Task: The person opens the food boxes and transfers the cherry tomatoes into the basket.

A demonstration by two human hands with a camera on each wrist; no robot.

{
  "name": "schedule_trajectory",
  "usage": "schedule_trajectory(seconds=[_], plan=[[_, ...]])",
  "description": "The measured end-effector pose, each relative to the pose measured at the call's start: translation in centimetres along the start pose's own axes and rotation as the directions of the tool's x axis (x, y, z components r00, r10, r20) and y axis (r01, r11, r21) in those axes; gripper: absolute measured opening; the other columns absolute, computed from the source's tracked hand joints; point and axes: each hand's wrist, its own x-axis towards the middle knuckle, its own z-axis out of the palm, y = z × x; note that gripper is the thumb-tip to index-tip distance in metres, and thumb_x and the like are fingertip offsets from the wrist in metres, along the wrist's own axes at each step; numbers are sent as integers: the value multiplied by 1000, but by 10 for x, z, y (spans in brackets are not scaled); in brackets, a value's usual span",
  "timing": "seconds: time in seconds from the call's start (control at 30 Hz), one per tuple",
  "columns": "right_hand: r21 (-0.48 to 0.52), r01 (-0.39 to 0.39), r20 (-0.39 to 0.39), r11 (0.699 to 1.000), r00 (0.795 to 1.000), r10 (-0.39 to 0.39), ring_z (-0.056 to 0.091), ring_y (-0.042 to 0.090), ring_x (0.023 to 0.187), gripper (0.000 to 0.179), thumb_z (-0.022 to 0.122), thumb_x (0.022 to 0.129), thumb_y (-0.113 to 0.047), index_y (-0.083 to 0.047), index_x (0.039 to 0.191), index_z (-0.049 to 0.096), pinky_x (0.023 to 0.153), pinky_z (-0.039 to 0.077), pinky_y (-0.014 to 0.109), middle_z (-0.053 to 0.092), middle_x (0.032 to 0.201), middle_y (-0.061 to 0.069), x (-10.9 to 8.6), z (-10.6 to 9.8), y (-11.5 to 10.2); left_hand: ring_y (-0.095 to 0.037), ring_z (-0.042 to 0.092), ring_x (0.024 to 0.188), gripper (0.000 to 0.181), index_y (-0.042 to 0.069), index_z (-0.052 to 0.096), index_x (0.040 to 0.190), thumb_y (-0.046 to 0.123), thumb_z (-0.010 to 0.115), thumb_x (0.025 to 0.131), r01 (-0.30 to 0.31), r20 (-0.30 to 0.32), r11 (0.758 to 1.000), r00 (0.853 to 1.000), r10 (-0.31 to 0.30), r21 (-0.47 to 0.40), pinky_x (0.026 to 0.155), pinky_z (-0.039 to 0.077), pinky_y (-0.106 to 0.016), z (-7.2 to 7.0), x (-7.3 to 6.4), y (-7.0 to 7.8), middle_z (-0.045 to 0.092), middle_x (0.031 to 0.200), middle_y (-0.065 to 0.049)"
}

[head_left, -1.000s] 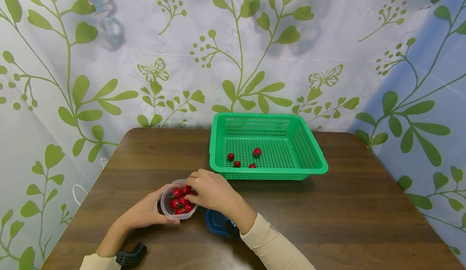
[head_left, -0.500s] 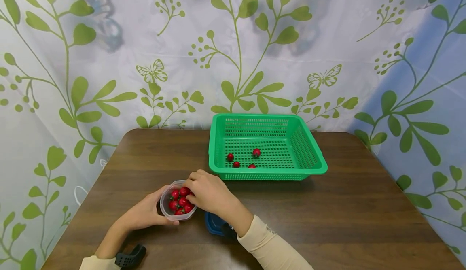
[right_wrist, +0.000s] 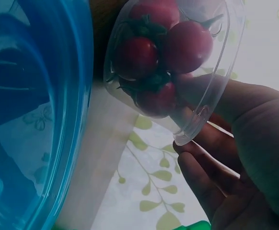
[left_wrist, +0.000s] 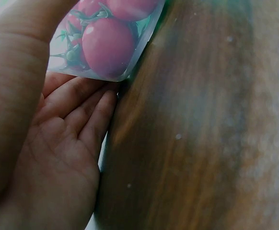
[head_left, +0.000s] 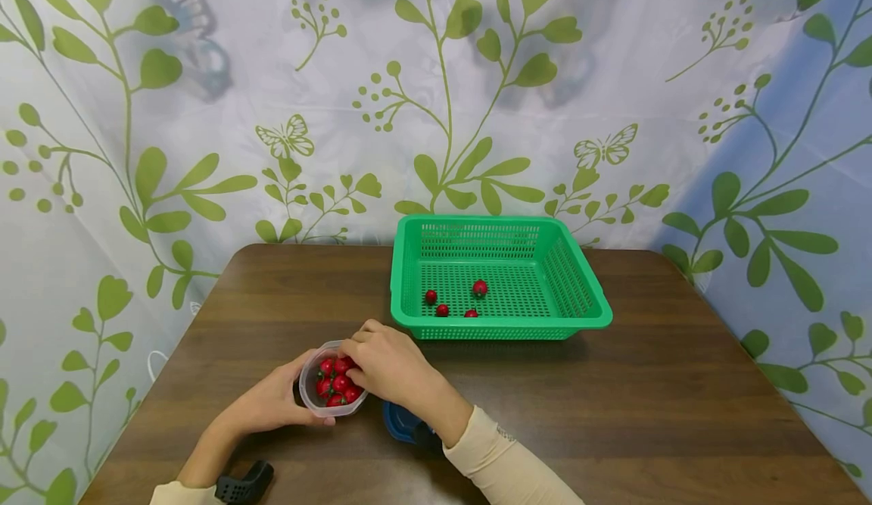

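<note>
1. On the right arm, a long cream fabric sleeve [head_left: 514, 466], fairly close-fitting, reaches to the wrist.
2. Near its cuff sits a small patch of grey marking [head_left: 505, 434], too tiny to read.
3. On the left arm, a matching cream fabric cuff [head_left: 182, 494] shows.
4. At the left wrist is a curved black wrist device [head_left: 245, 483] dotted with small round marks.
5. Under the right wrist shows a dark, mostly hidden piece [head_left: 426, 438], its shape unclear.
6. The fingers [head_left: 371, 344] are bare.

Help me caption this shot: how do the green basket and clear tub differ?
The green basket is opaque and perforated; the clear tub is see-through and solid-walled. The basket is wide; the tub is much smaller. The basket's four visible red tomatoes lie loosely spread; the tub's are packed together. Both are open-topped.
</note>
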Motion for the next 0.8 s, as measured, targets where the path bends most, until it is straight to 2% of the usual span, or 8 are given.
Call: schedule_trajectory(seconds=[0.2, 0.47, 0.63, 0.8], plan=[[-1, 18, -18, 1000, 1000, -18, 61, 9, 94, 17, 77, 92, -36, -24, 103, 76, 80, 51, 16, 75, 94, -10, 0, 2, 2, -9, 62, 118, 85, 23, 44, 148, 31, 91, 78, -1, 0, 1000, 1000, 1, 3, 98, 51, -25, 0, 0, 0, 62, 135, 3], [46, 27, -69, 999, 997, -23, 60, 9, 93, 14, 74, 92, -34, -23, 99, 77, 78, 51, 16, 72, 88, -11, 0, -5, 7, -9, 61, 118, 87, 20, 45, 148, 33, 92, 77, 19, -14, 999, 1000, -19, 26, 99, 51, -24, 1, 0, 3, 61, 137, 2], [101, 6, -71, 995, 997, 1, 61, 10, 98, 18, 72, 94, -36, -22, 104, 77, 78, 52, 17, 75, 98, -10, -1, -15, 12, -9, 61, 118, 86, 19, 45, 148, 33, 92, 77, 31, -12, 999, 999, -31, 18, 98, 51, -24, 0, 0, 5, 61, 136, 1], [197, -26, -104, 980, 993, 47, 58, 8, 96, 15, 73, 94, -34, -22, 102, 76, 70, 48, 15, 74, 94, -10, -4, -27, 19, -9, 61, 120, 86, 20, 44, 149, 33, 91, 78, 36, -2, 999, 999, -36, 4, 100, 51, -26, -1, -1, 4, 62, 136, 2]])
